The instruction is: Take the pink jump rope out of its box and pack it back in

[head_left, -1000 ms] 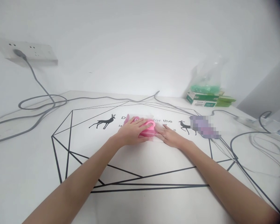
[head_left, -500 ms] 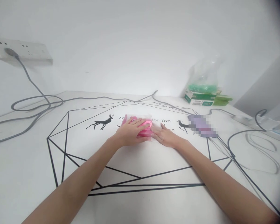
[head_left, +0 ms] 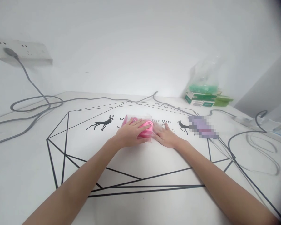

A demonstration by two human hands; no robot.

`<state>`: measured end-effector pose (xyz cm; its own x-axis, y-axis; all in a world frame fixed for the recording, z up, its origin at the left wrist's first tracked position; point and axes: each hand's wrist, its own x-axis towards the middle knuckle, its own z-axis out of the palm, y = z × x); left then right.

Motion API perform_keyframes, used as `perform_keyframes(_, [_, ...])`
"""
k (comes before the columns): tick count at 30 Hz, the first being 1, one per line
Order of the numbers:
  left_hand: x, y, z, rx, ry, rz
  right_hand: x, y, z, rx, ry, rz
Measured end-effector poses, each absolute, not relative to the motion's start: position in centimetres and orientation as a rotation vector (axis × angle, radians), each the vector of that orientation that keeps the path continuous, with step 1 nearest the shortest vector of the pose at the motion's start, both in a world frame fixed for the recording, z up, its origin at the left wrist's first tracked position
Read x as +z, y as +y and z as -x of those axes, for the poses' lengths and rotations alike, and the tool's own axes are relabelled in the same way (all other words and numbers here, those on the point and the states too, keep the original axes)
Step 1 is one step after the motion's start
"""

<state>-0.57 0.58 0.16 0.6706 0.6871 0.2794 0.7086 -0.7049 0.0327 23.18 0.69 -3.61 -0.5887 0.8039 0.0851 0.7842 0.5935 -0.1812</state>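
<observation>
A pink packet in a clear plastic bag lies on the white tabletop; a looped pink cord-like piece shows through the plastic, its exact kind unclear. Over its top my left hand rests with fingers stretched out, covering much of the left and near part. To the right, the bag's clear end sticks out flat. My right hand lies flat on that end with fingers spread, its fingertips close to the pink contents.
A purple, partly pixelated phone-like object lies to the right, with cables around it. At the back right, green-and-white boxes carry a clear bag. A grey cord runs from the wall socket along the table's back.
My right hand's upper finger has shifted slightly to the right over the clear bag end. My left hand and the pink packet stay in place.
</observation>
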Motion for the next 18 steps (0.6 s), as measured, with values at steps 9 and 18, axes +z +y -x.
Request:
perform_keyframes(9, [-0.09, 0.79, 0.59, -0.409, -1.183, 2.768, -3.1, 0.63, -22.9, 0.323, -2.667, 1.263])
perform_keyframes(18, [0.69, 0.28, 0.33, -0.358, -1.18, 2.793, -3.17, 0.49, -23.43, 0.358, -2.585, 1.25])
